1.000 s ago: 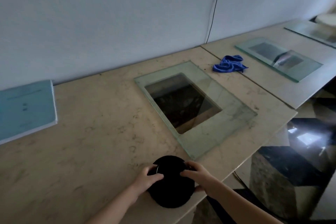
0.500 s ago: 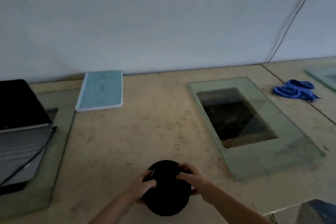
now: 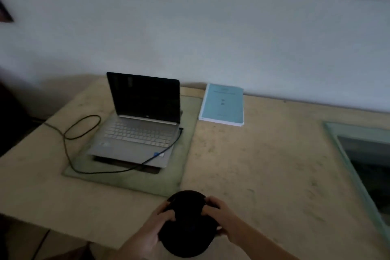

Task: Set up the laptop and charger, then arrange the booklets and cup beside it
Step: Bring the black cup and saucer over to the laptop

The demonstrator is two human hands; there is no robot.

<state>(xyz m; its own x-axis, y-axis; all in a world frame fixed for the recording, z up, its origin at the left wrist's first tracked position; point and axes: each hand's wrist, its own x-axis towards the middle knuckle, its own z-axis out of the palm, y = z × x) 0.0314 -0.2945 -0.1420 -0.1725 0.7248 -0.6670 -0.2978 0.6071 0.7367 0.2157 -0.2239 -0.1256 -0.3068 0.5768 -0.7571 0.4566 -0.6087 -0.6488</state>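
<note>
The tabletop (image 3: 263,164) now shows the whole laptop (image 3: 139,129) centre left, booklet (image 3: 222,104) beside it; left hand (image 3: 153,231) and right hand (image 3: 220,216) keep their grip around the black cup (image 3: 187,230).

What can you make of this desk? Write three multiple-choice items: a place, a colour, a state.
1. The booklet lies: A) right of the laptop; B) on its keyboard; C) at the near edge.
2. The cup is: A) white; B) black; C) red.
3. The laptop's lid is: A) shut; B) open, screen dark; C) open, screen lit.
Key: 1A, it lies flat beside the screen; 2B, the cup gripped by the left hand and right hand looks black; 3B, the lid stands up, unlit.
</note>
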